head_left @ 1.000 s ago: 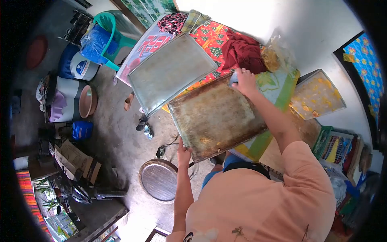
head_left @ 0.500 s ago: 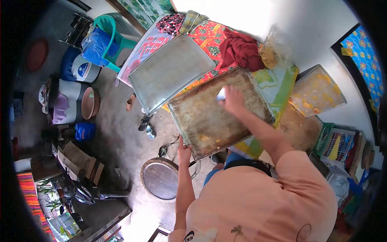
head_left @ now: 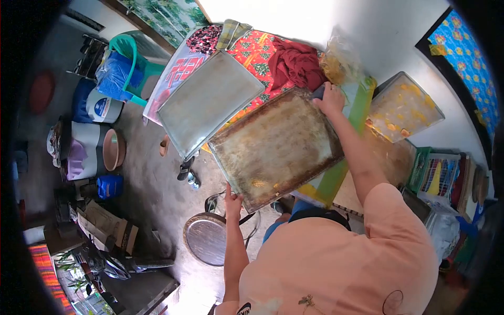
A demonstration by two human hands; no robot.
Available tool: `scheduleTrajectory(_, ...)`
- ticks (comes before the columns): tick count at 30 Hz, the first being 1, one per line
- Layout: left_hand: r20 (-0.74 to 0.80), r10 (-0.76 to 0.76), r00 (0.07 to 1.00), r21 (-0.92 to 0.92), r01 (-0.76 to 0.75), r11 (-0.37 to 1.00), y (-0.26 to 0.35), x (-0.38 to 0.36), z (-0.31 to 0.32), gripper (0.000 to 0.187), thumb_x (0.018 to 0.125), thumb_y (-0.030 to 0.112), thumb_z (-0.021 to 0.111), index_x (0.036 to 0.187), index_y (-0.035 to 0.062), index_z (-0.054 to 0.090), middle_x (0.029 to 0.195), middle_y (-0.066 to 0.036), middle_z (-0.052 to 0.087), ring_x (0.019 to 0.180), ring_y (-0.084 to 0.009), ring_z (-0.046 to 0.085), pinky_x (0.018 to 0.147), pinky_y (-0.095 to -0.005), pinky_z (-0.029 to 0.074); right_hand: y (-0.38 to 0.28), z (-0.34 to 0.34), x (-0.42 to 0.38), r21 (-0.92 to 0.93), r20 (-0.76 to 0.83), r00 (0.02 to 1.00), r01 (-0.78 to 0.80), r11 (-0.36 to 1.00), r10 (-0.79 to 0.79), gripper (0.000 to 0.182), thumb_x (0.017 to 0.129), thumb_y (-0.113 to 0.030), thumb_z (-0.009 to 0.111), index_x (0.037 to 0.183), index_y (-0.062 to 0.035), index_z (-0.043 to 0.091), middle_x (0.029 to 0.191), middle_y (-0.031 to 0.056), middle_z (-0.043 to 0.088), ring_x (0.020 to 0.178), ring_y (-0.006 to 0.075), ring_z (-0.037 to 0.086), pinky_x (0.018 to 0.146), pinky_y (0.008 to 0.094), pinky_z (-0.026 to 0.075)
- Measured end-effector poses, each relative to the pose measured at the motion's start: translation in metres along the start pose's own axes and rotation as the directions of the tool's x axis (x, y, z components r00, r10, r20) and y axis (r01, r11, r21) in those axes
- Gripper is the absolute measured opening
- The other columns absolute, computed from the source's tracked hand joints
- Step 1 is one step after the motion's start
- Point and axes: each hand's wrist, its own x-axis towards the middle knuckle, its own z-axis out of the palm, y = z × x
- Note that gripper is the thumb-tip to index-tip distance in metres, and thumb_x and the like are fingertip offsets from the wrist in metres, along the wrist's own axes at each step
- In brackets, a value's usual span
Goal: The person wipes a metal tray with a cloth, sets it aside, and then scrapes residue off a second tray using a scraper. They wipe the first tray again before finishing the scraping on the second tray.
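Tray (head_left: 278, 147), likely stiff: we pinch its rim, left hand (head_left: 233, 201), seven o'clock; clutch dark pad (head_left: 318, 93), right hand (head_left: 332, 100), one o'clock.

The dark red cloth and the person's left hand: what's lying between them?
In the head view, the stained tray lies between the dark red cloth and the left hand, which is at the tray's edge.

Tray (head_left: 278, 149) — mottled brown and grey; tablecloth (head_left: 253, 50) — red, green-tree print; bunched cloth (head_left: 296, 63), dark red; chair (head_left: 154, 68), green.
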Motion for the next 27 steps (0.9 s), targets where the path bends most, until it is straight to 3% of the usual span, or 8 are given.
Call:
scheduleTrajectory(2,0.012,0.01,1.0,-0.002,-0.01,1.0,0.005,-0.003,-0.001,0.084,0.079,-0.007,0.056,0.15,0.0183,0.019,0.066,-0.004,0.058,0.05,-0.0095,0.048,0.039,-0.0257,0.037,-0.011,0.002,-0.019,0.0,0.124,0.991,0.043,0.999,-0.043,0.061,0.067,-0.035,0.078,0.114,-0.0108,0.048,0.109,0.0134,0.058,0.105,0.0317,0.055,0.085,0.0455,0.045)
scheduleTrajectory(5,0.0,0.021,1.0,-0.036,-0.021,0.999,0.007,-0.004,0.001,0.084,0.079,-0.007,0.056,0.15,0.0182,0.018,0.065,-0.004,0.057,0.05,-0.0092,0.047,0.039,-0.0257,0.037,-0.012,0.004,-0.033,0.005,-0.019,0.991,0.136,0.991,-0.136,0.062,0.068,-0.035,0.077,0.116,-0.009,0.048,0.11,0.0131,0.057,0.106,0.0316,0.054,0.086,0.0466,0.043)
scheduleTrajectory(9,0.009,0.078,0.997,-0.054,-0.077,0.996,-0.004,0.001,0.0,0.084,0.078,-0.006,0.057,0.15,0.017,0.018,0.067,-0.005,0.059,0.052,-0.0091,0.049,0.041,-0.0252,0.039,-0.003,0.004,-0.027,0.015,-0.048,0.999,0.017,1.0,-0.016,0.066,0.071,-0.035,0.076,0.122,-0.0083,0.045,0.114,0.012,0.057,0.112,0.0294,0.051,0.091,0.0473,0.038)
scheduleTrajectory(13,-0.001,0.06,0.998,0.007,-0.06,0.998,0.001,-0.001,0.001,0.083,0.079,-0.007,0.056,0.149,0.0188,0.019,0.071,-0.006,0.06,0.053,-0.0094,0.05,0.042,-0.0253,0.039,-0.036,0.022,-0.078,0.012,-0.07,0.967,0.247,0.969,-0.246,0.066,0.07,-0.039,0.075,0.12,-0.0073,0.046,0.115,0.015,0.056,0.107,0.0334,0.052,0.089,0.0468,0.04)
scheduleTrajectory(16,-0.01,0.076,0.997,-0.031,-0.076,0.997,-0.007,0.001,0.003,0.083,0.08,-0.008,0.055,0.149,0.023,0.02,0.071,-0.005,0.061,0.053,-0.0096,0.049,0.04,-0.0258,0.037,-0.024,0.01,-0.058,0.085,-0.01,1.0,-0.007,0.996,0.008,0.065,0.068,-0.038,0.076,0.119,-0.0087,0.048,0.112,0.012,0.055,0.113,0.0295,0.049,0.088,0.0469,0.039)
scheduleTrajectory(19,-0.023,0.071,0.997,-0.002,-0.071,0.997,-0.008,0.002,0.006,0.084,0.08,-0.007,0.057,0.149,0.0238,0.022,0.072,-0.006,0.061,0.052,-0.0095,0.049,0.04,-0.026,0.038,-0.047,0.022,-0.085,0.082,0.102,0.994,0.018,0.996,-0.026,0.069,0.07,-0.042,0.074,0.121,-0.0071,0.045,0.119,0.019,0.052,0.111,0.0331,0.049,0.089,0.048,0.038)
scheduleTrajectory(23,-0.035,0.044,0.998,0.0,-0.044,0.999,-0.002,-0.001,0.009,0.084,0.08,-0.006,0.058,0.149,0.0258,0.022,0.071,-0.005,0.06,0.051,-0.0097,0.048,0.04,-0.026,0.038,-0.09,0.047,-0.153,0.126,0.098,0.923,0.36,0.924,-0.373,0.065,0.072,-0.041,0.07,0.121,-0.0059,0.045,0.113,0.0201,0.056,0.105,0.0363,0.052,0.091,0.05,0.037)
scheduleTrajectory(27,-0.009,0.048,0.999,0.029,-0.047,0.998,0.005,-0.003,0.007,0.084,0.081,-0.006,0.059,0.149,0.0272,0.022,0.07,-0.004,0.058,0.052,-0.0099,0.048,0.04,-0.0263,0.038,-0.048,0.022,-0.102,0.162,-0.034,0.995,0.094,0.982,-0.09,0.055,0.072,-0.035,0.066,0.116,-0.0067,0.048,0.11,0.0139,0.056,0.102,0.0327,0.055,0.089,0.0477,0.039)
